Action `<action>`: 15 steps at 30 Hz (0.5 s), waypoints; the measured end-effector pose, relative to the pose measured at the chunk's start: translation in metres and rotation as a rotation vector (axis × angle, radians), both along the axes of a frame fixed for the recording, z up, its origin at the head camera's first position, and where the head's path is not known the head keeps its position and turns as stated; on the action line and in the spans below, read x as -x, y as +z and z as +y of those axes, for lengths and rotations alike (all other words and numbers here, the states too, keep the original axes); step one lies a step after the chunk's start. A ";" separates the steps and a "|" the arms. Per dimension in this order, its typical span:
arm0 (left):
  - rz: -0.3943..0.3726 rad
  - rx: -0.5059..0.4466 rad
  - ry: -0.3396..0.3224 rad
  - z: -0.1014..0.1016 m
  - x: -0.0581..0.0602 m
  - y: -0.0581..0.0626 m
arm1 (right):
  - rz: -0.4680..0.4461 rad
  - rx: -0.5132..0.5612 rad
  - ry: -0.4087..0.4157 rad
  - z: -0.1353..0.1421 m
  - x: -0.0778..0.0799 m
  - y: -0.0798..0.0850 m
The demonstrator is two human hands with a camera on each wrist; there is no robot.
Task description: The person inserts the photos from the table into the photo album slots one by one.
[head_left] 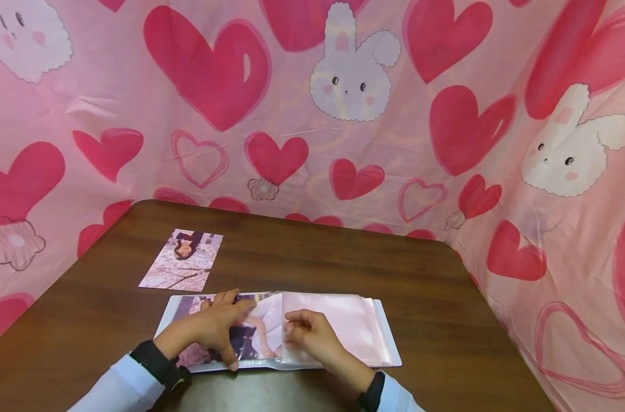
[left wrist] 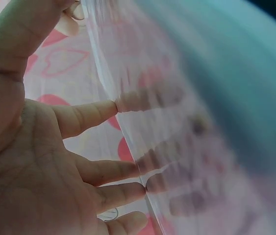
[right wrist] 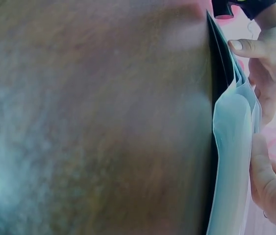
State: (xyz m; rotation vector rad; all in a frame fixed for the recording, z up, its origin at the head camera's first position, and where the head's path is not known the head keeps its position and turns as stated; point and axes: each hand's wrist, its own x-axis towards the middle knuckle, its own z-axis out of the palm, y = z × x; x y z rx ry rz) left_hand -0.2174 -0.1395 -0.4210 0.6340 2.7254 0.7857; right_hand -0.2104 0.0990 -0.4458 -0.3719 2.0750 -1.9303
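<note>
A photo album [head_left: 392,343] lies open on the table, its left page holding a photo [head_left: 268,320] of a figure in white under a clear sleeve. My left hand [head_left: 217,323] rests on that page with spread fingers, thumb toward the near edge. In the left wrist view, its fingertips meet the clear sleeve [left wrist: 128,127] and reflect in it. My right hand [head_left: 312,337] touches the pale pink right page [head_left: 338,315] beside the spine, fingers slightly bent. From the right wrist view, one finger lies along the page surface, with the thumb apart from it.
Behind the album, at the left, a loose photo [head_left: 184,263] of a person among pink blossoms lies on the brown wooden table [head_left: 343,257]. A pink cloth [head_left: 292,103] with hearts and rabbits hangs around the table's back and sides.
</note>
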 end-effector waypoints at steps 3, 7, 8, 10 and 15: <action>0.002 0.009 -0.001 0.000 0.000 0.000 | -0.008 0.010 0.001 -0.002 0.000 0.000; 0.000 0.022 0.002 0.000 0.000 0.000 | -0.017 0.010 -0.001 -0.004 -0.002 0.001; -0.001 0.023 0.002 0.000 0.000 0.000 | -0.017 0.008 -0.001 -0.005 -0.002 0.001; -0.001 0.026 0.002 0.000 0.000 0.001 | -0.017 0.004 -0.001 -0.006 -0.003 0.001; -0.004 0.026 0.006 0.001 0.000 0.001 | -0.013 0.002 0.010 -0.007 -0.002 0.001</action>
